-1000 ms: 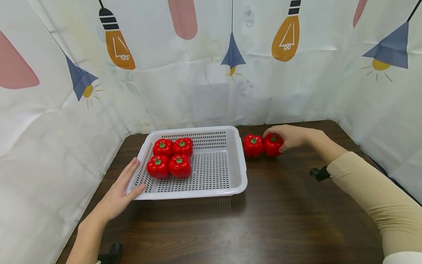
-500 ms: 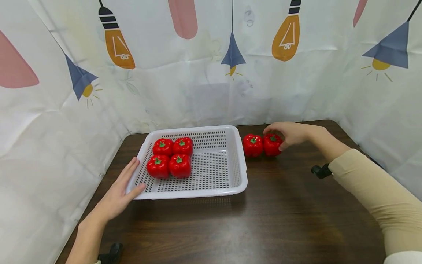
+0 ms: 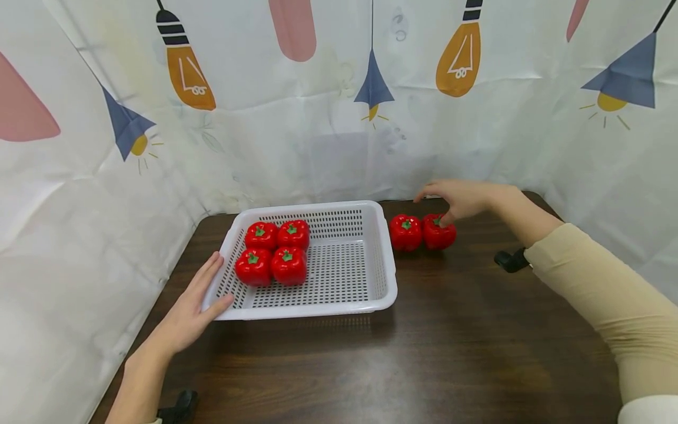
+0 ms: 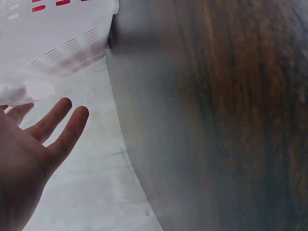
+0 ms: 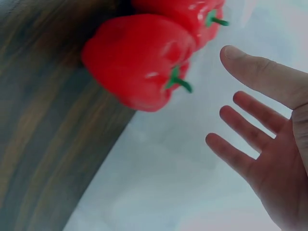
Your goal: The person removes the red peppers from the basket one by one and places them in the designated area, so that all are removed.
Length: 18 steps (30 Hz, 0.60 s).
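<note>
In the head view, a white perforated plastic basket [image 3: 318, 312] holds several red bell peppers [image 3: 289, 268] grouped at its left side. My left hand [image 3: 185, 318] rests on the basket's left edge, fingers extended along the side and thumb over the front corner. In the left wrist view that hand [image 4: 29, 149] has straight, spread fingers. To the right of the basket two more red bell peppers stand side by side, a left one [image 3: 405, 234] and a right one [image 3: 439, 237]. Above the right one hovers my right hand [image 3: 466, 199], fingers spread and holding nothing; the right wrist view shows this hand [image 5: 274, 159] apart from the peppers.
A dark wooden table [image 3: 339, 365] carries everything. White curtain fabric [image 3: 339, 159] printed with lamps and bulbs hangs behind the table and along both sides.
My right hand has let go of the right bell pepper and risen above it, its fingers opening. The pepper stays beside the other one. My left hand and the basket have not moved.
</note>
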Each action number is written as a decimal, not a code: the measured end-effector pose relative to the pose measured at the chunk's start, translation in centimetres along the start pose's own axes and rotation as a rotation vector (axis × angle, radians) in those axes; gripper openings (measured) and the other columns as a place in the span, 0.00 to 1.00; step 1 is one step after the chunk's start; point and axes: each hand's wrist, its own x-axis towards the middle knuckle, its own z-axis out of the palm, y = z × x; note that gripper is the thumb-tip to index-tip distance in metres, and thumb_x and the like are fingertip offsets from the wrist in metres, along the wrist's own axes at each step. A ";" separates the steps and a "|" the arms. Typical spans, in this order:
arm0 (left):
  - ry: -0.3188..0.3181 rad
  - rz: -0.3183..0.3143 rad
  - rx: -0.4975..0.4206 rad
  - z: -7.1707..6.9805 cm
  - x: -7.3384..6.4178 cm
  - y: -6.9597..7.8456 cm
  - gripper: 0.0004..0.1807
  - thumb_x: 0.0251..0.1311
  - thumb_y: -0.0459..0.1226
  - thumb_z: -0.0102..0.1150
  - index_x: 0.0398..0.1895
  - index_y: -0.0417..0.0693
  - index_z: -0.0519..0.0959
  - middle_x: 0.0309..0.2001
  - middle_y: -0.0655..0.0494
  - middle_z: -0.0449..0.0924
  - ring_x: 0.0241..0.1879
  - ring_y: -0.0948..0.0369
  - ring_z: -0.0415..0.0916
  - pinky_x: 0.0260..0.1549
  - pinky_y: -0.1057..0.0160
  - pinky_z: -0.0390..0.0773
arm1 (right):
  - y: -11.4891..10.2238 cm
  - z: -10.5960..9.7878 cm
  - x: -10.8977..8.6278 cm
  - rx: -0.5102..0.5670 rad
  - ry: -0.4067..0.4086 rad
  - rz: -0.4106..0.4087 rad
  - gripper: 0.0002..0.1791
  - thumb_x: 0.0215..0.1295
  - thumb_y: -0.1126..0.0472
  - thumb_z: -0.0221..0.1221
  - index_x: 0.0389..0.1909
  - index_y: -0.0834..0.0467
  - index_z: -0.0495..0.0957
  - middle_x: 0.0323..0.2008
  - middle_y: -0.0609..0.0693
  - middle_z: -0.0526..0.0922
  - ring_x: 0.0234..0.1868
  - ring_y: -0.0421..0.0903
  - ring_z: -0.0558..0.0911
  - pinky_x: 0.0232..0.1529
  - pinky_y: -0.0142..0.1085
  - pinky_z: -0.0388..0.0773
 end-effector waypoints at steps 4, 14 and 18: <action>0.000 -0.002 -0.002 0.0 0.0 0.0 0.48 0.65 0.45 0.65 0.84 0.52 0.51 0.82 0.48 0.42 0.73 0.36 0.52 0.57 0.25 0.63 | -1.2 -0.8 0.6 -0.043 0.001 -0.003 0.33 0.58 0.70 0.70 0.65 0.57 0.74 0.65 0.57 0.72 0.65 0.60 0.70 0.63 0.59 0.69; -0.001 0.001 -0.005 0.0 0.2 0.1 0.48 0.66 0.45 0.65 0.84 0.51 0.51 0.82 0.48 0.43 0.73 0.37 0.53 0.57 0.25 0.63 | -4.4 -2.8 2.4 -0.102 0.015 -0.089 0.36 0.59 0.68 0.71 0.69 0.59 0.71 0.68 0.56 0.71 0.69 0.58 0.69 0.67 0.57 0.67; -0.002 -0.010 0.000 -0.1 0.0 0.2 0.48 0.66 0.45 0.65 0.84 0.51 0.51 0.82 0.48 0.43 0.72 0.36 0.54 0.56 0.25 0.65 | -5.8 -3.1 3.5 -0.135 0.005 -0.116 0.36 0.60 0.66 0.72 0.70 0.58 0.70 0.69 0.55 0.72 0.68 0.57 0.70 0.67 0.55 0.68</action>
